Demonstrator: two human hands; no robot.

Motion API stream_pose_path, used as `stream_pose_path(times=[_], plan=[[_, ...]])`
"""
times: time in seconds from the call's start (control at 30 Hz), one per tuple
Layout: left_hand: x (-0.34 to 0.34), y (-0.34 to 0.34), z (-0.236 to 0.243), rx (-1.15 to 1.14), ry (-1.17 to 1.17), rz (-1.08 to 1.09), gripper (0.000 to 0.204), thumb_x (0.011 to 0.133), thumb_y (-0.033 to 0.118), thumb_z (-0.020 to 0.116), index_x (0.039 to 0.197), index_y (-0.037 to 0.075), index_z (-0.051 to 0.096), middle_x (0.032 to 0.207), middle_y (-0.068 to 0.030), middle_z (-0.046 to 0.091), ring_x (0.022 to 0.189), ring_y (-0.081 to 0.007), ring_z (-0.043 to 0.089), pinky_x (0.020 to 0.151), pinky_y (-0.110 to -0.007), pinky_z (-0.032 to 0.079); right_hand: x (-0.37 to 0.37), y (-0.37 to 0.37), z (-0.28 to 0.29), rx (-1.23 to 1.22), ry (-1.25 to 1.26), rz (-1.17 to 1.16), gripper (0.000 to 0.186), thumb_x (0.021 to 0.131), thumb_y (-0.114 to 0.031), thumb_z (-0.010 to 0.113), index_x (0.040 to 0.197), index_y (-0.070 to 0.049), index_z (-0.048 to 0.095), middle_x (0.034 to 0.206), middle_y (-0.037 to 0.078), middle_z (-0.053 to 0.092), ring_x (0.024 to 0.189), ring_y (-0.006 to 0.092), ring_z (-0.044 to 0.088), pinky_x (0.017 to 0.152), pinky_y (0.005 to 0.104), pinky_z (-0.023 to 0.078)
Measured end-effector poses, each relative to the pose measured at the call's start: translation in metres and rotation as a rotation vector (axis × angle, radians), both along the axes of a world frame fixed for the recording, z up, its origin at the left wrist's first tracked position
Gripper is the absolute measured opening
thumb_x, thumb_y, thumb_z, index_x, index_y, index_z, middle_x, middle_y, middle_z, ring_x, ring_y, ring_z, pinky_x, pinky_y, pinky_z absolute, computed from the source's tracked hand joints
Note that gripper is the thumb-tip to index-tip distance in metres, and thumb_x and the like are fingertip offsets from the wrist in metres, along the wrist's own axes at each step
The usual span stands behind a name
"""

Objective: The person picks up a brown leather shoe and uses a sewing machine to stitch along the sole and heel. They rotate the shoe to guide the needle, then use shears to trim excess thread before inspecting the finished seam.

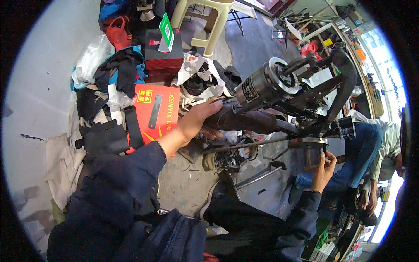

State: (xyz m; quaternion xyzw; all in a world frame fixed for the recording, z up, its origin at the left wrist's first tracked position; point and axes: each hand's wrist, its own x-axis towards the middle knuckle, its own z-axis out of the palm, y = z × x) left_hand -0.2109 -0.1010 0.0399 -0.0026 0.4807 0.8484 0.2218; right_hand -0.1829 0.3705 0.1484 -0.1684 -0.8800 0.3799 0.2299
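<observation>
A black metal machine [334, 91], like a shoe-patching sewing machine, with a steel cylinder head [255, 89], stands before me. My left hand [196, 118] grips a dark leather piece [235, 121], apparently footwear, lying along the machine's narrow arm under the head, thumb on top and fingers partly hidden beneath. At the right, my right hand [325, 168] has its fingers curled against a round metal drum [305, 150] low on the machine, gripping at its right edge; exactly what the fingertips hold is small and partly hidden.
An orange box [144, 109], dark scraps [102, 142], bags [91, 59] and loose shoes [229, 76] lie left and behind. A cream plastic stool [209, 30] stands at the back. Another person [364, 148] in jeans sits close on the right, hands low, beside cluttered shelves [358, 61].
</observation>
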Motion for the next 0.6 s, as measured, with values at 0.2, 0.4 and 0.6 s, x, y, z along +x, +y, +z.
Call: stream_pose_path(times=[0.2,0.4,0.6], plan=[[0.003,-0.001,0.009,-0.054,-0.002,0.015,0.061,0.100,0.063,0.051,0.132,0.012,0.060,0.103,-0.0072,0.075,0.071,-0.0201,0.075,0.060,-0.028,0.058,-0.035,0.027,-0.015,0.332,-0.040,0.020,0.037,0.107,-0.032,0.060,0.125,0.001,0.059,0.112,0.019,0.070,0.094,0.0282,0.066,0.085,0.0371,0.052],[0.002,-0.001,0.008,-0.070,-0.005,0.006,0.060,0.102,0.062,0.049,0.135,0.013,0.058,0.102,-0.0061,0.075,0.072,-0.0204,0.076,0.061,-0.028,0.058,-0.042,0.072,-0.040,0.671,0.054,0.093,0.042,0.109,-0.035,0.051,0.118,0.005,0.059,0.106,0.026,0.068,0.092,0.0388,0.063,0.085,0.0442,0.049],[0.000,-0.004,0.005,-0.064,0.010,-0.012,0.059,0.103,0.060,0.048,0.136,0.012,0.057,0.109,-0.0067,0.074,0.072,-0.0208,0.076,0.061,-0.028,0.059,-0.053,0.122,-0.076,0.439,-0.137,-0.033,0.046,0.110,-0.038,0.050,0.118,0.007,0.059,0.105,0.028,0.067,0.094,0.0411,0.061,0.086,0.0462,0.048]])
